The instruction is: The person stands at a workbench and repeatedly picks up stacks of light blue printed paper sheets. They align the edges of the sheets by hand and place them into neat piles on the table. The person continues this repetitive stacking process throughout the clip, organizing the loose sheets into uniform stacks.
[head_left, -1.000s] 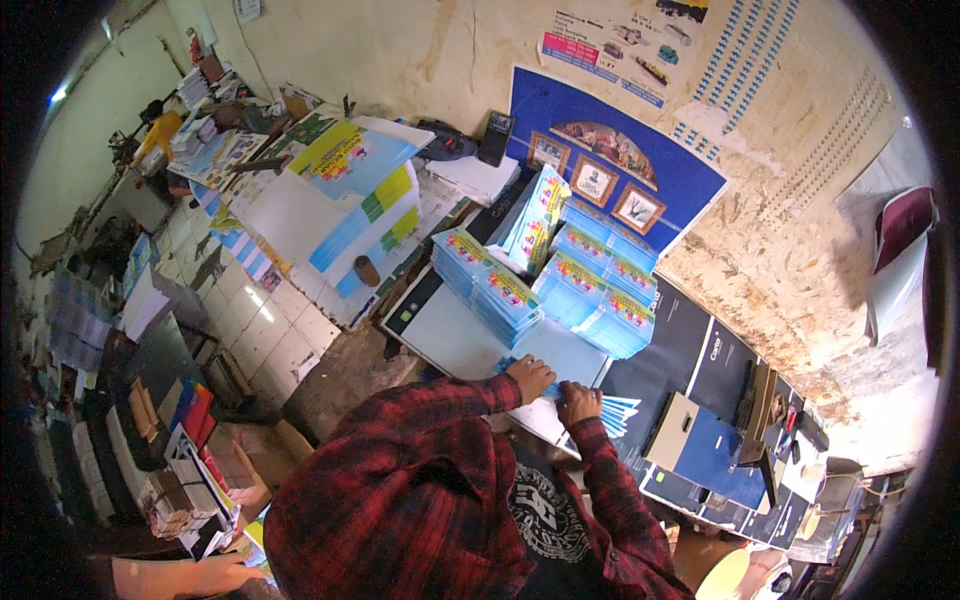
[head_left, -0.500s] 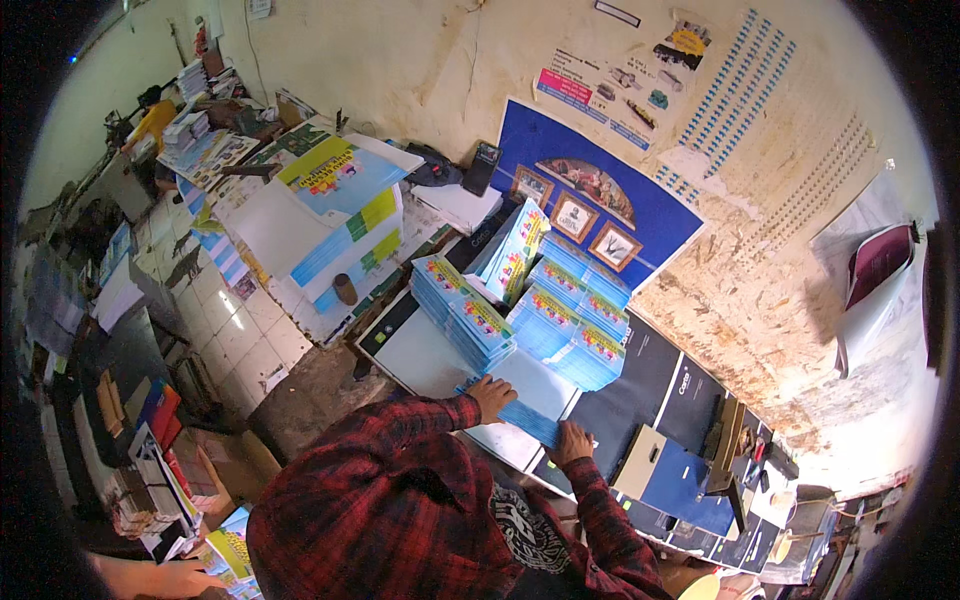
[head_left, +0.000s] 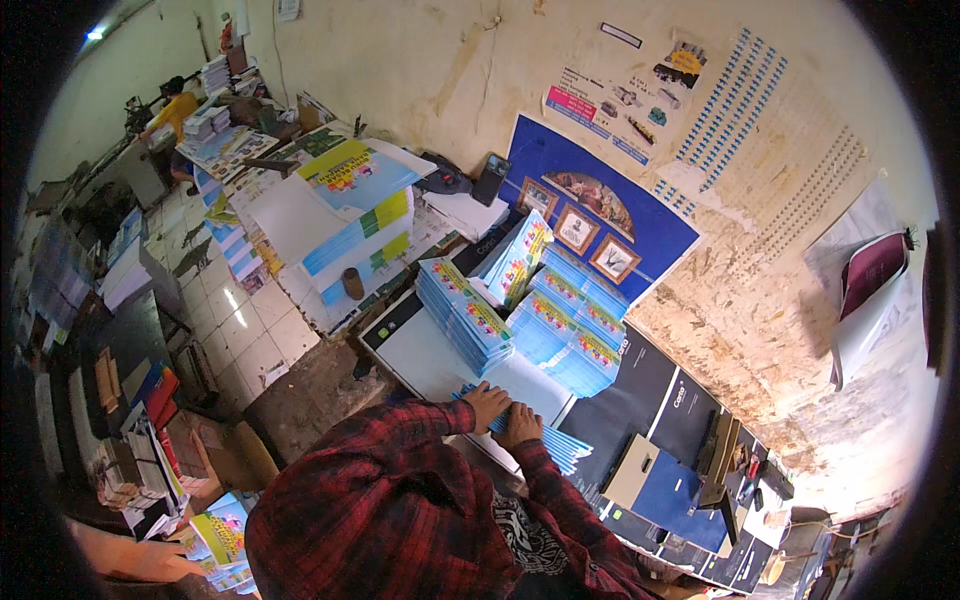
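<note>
My left hand (head_left: 487,405) and my right hand (head_left: 518,425) are close together at the near edge of the table, both closed on a batch of thin blue booklets (head_left: 562,449). The batch's edges fan apart to the right of my right hand, and a few corners stick out left of my left hand. Just beyond my hands rises a tall stack of booklets (head_left: 465,315) with yellow-green and blue covers. Right of it are several more booklet stacks (head_left: 567,335), and a leaning pile of booklets (head_left: 520,262) stands behind. My fingertips are partly hidden.
A large pile of printed sheets (head_left: 355,215) stands at the back left, with a brown oval object (head_left: 352,283) by it. A phone (head_left: 490,180) leans near the blue poster (head_left: 600,215). Right lie a blue-and-beige folder (head_left: 655,485) and tools. Far left, a person in yellow (head_left: 178,112) is visible.
My right hand has moved left, up to my left hand. The booklets between them now bend and fan out at the right end. The view has shifted slightly.
</note>
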